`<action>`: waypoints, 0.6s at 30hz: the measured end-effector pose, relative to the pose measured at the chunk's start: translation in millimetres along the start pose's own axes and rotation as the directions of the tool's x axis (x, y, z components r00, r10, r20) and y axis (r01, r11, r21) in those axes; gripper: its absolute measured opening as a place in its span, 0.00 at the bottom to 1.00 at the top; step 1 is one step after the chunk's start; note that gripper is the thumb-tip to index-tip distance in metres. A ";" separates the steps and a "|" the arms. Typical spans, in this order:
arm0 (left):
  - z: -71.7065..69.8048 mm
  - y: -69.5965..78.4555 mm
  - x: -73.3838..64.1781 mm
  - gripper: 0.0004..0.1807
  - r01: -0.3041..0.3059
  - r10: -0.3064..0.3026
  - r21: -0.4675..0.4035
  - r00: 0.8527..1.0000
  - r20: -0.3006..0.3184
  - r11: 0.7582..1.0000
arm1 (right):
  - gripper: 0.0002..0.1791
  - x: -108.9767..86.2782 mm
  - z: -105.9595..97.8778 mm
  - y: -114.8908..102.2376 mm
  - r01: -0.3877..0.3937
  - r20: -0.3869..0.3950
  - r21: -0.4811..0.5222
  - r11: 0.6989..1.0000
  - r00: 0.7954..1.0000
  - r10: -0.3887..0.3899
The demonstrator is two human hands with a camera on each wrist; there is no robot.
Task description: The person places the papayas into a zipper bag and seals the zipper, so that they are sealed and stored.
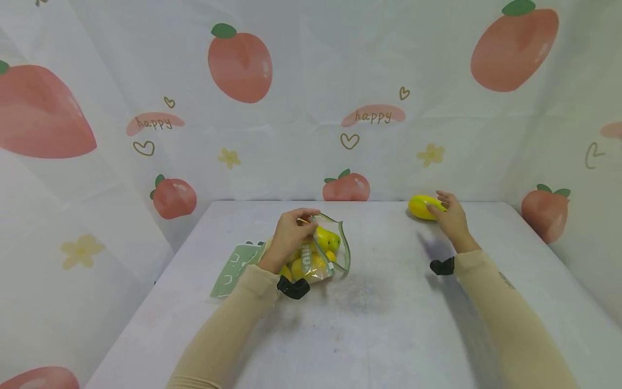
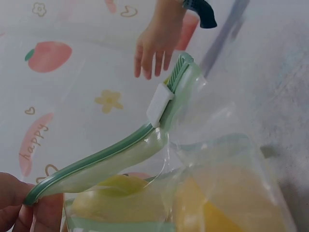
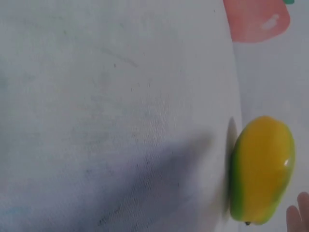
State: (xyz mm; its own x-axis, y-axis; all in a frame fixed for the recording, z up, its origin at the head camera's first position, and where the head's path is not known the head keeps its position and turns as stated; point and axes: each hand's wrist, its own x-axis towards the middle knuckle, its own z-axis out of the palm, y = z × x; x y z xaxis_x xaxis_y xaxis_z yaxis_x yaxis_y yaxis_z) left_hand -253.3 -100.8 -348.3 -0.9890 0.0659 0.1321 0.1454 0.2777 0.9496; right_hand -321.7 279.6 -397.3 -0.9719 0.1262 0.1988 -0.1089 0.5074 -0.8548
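With thumb and fingers, my left hand (image 1: 289,236) pinches the green zip edge of a clear zip bag (image 2: 104,157). The bag's mouth gapes toward the right, and a white slider (image 2: 160,105) sits on the zip. Inside lie several yellow and orange fruits (image 1: 311,267), one of them pear-shaped with a greenish end. Toward the back right of the table, my right hand (image 1: 453,220) is beside a mango-shaped yellow fruit (image 3: 263,169) with green sides. Its fingers are extended and not closed round the fruit; whether they touch it I cannot tell.
A flat green printed sheet or pouch (image 1: 235,273) lies left of the bag, partly behind my left forearm. The white table (image 1: 379,335) ends at a fruit-patterned backdrop (image 1: 301,146), close behind the lone fruit.
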 end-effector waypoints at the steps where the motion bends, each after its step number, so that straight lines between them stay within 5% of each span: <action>1: -0.1 -0.2 0.1 0.15 -0.001 0.001 0.000 1.000 -0.001 1.000 | 0.35 0.8 -0.7 1.8 -0.005 -0.005 -0.005 1.000 1.000 0.005; 18: -2.0 -0.1 -2.9 0.15 -0.008 0.008 0.013 1.000 0.005 1.000 | 0.47 4.8 -14.6 27.5 -0.183 0.138 -0.154 0.971 0.969 0.204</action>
State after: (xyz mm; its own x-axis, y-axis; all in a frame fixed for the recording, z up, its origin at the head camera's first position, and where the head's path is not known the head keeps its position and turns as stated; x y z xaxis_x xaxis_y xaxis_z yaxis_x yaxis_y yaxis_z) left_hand -250.5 -103.0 -348.3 -0.9877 0.0726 0.1386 0.1538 0.2898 0.9447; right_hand -326.4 306.7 -412.9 -0.9930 0.1083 -0.0481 0.1039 0.6006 -0.7928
